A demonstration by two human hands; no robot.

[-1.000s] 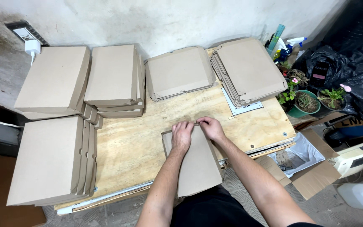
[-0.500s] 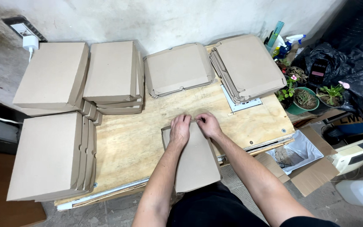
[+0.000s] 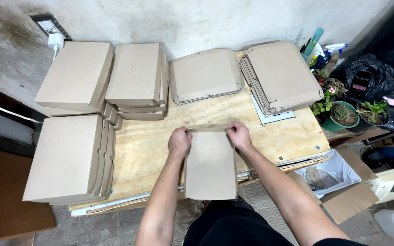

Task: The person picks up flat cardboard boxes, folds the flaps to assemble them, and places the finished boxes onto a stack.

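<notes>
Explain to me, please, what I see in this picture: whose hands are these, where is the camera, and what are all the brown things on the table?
There is no machine here. A person wears a camera on the head, so the one picture looks down at that person's own two arms. The left hand and the right hand each pinch a far corner of a flat brown cardboard sheet, which lies on a wooden table and hangs a little over the near edge. Around it are piles of the same cardboard: two stacks of boxes at the left, one at the back, a folded piece in the middle, and a stack of flat pieces at the right. Beyond the right edge stand small potted plants and an open carton on the floor.
</notes>
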